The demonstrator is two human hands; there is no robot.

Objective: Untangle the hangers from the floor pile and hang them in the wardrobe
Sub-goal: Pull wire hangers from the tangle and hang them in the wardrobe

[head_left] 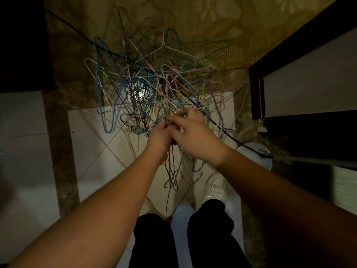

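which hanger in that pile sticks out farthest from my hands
The white hanger at the pile's far edge; its hook and sloping arms lie clear against the brown floor.

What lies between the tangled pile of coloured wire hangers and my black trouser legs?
In the head view, both hands, left hand and right hand, gripping dangling dark wire hangers.

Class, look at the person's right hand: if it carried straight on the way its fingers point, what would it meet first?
The right hand points up-left into the tangled hanger pile. It would probably meet those wires at once; its fingertips already seem among them, though depth is unclear.
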